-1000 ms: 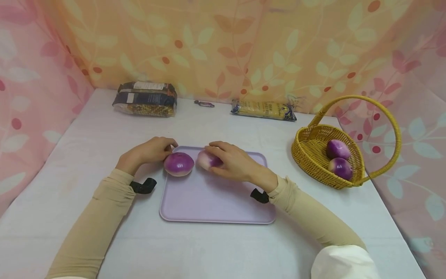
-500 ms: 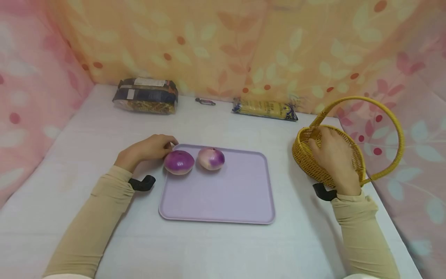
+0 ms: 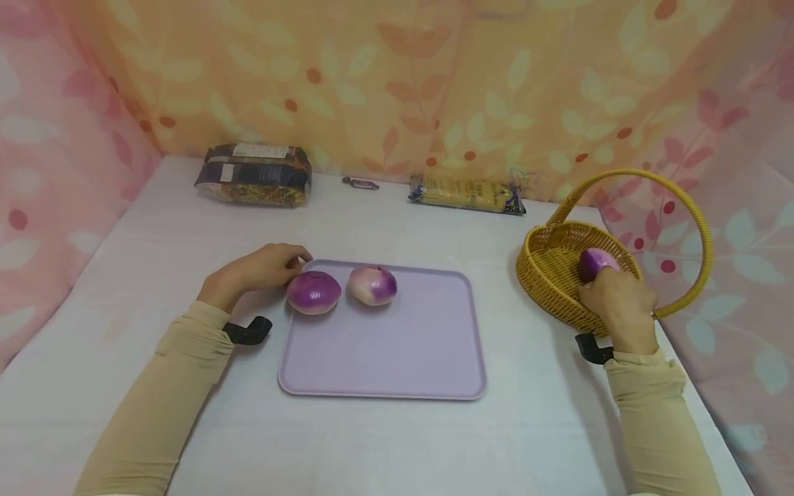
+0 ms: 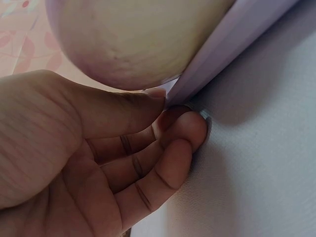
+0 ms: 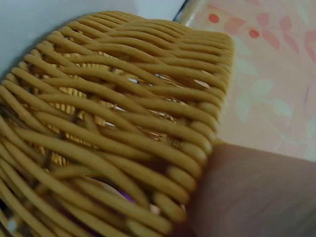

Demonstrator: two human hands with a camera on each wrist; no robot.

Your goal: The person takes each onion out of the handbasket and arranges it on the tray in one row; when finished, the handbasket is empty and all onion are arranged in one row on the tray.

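Note:
My left hand (image 3: 263, 266) pinches the upper left corner of the lilac tray (image 3: 384, 358). In the left wrist view the thumb (image 4: 123, 111) lies against the tray rim (image 4: 217, 64) and the other fingers curl below it. Close to that hand sits a purple turnip (image 3: 313, 293) with a pale underside, and beside it on the tray a paler turnip (image 3: 373, 285). My right hand (image 3: 620, 300) reaches into the yellow wicker basket (image 3: 548, 286) and grips the nearer turnip, which the hand covers. Another purple turnip (image 3: 597, 262) shows just beyond the knuckles.
Along the back of the table lie a dark food packet (image 3: 254, 174), a small wrapped candy (image 3: 360, 183) and a yellow packet (image 3: 466, 194). The basket's tall handle (image 3: 697, 220) arches up to the right of my right hand. Patterned curtains (image 3: 397, 83) surround the table.
My right hand has left the paler turnip on the tray, crossed right into the basket and come down on the nearer turnip. The left hand keeps its place at the tray corner.

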